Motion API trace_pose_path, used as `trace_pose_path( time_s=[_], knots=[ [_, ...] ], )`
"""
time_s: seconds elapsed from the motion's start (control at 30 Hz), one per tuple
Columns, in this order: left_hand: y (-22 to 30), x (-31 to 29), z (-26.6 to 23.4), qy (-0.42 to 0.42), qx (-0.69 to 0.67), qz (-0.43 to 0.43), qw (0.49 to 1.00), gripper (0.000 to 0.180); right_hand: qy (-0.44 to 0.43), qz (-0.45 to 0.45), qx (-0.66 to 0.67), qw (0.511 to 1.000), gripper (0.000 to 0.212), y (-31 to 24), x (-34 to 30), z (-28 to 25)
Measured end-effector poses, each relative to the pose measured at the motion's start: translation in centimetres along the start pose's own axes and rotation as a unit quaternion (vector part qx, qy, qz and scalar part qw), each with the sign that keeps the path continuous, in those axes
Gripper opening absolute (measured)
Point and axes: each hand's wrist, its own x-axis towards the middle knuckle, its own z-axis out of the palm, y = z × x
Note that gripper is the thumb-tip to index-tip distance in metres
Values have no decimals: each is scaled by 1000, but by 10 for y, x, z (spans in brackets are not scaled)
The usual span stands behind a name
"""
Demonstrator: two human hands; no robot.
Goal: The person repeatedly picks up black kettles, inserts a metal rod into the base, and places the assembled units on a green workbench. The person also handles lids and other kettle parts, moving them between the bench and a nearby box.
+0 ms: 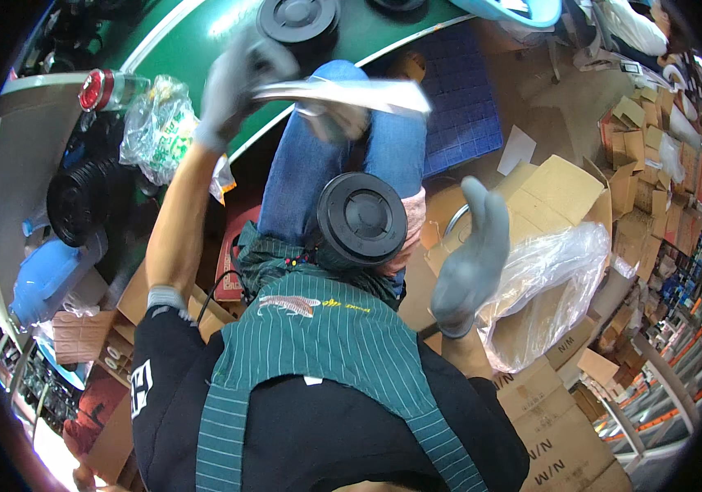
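Far left, a translucent blue plastic bag (47, 283) sat below some round black ribbed parts (80, 205). Next came a clear container with a red lid (98, 90), lying on its side, just beside a crumpled clear plastic bag with green print (162, 135). Left hand (240, 86), grey-gloved, was raised over the edge of the green tabletop (195, 49); blurred, fingers apparently clamped on the near end of a thin, pale, flat strip (359, 94), which reached rightward above the blue-jeaned knees. Strip's material: could not tell. Farther back, a round black disc-topped part (297, 18) stood on the tabletop. A similar round black part (363, 217) rested on the lap, face up. Right hand (472, 258), also grey-gloved, was held up, fingers extended and slightly apart, near an open cardboard box with a clear plastic liner (543, 287).
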Motion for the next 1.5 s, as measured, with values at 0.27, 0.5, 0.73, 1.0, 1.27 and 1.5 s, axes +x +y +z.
trace_pose_path(
  time_s=[0.27, 0.5, 0.73, 1.0, 1.27, 1.5],
  knots=[
    [-11, -110, -82, 27, 278, 144, 950, 20, -246, 105, -45, 963, 118, 57, -54, 9],
    [-47, -14, -56, 244, 63, -76, 965, 38, -214, 32, -59, 975, 105, 71, -49, 25],
    [-76, 11, -78, 155, 132, -99, 974, 40, -127, -4, -9, 992, 88, 54, -59, 17],
    [-11, -54, -72, 78, 433, 92, 893, 68, 97, 162, 294, 937, 76, 32, -1, -35],
    [80, -157, 15, -16, 439, 515, 736, 75, 37, 301, 692, 655, 83, 85, 23, 9],
    [83, -143, 10, -83, 289, 494, 816, 71, -86, 340, 713, 607, 74, 81, 58, 49]
  ],
)
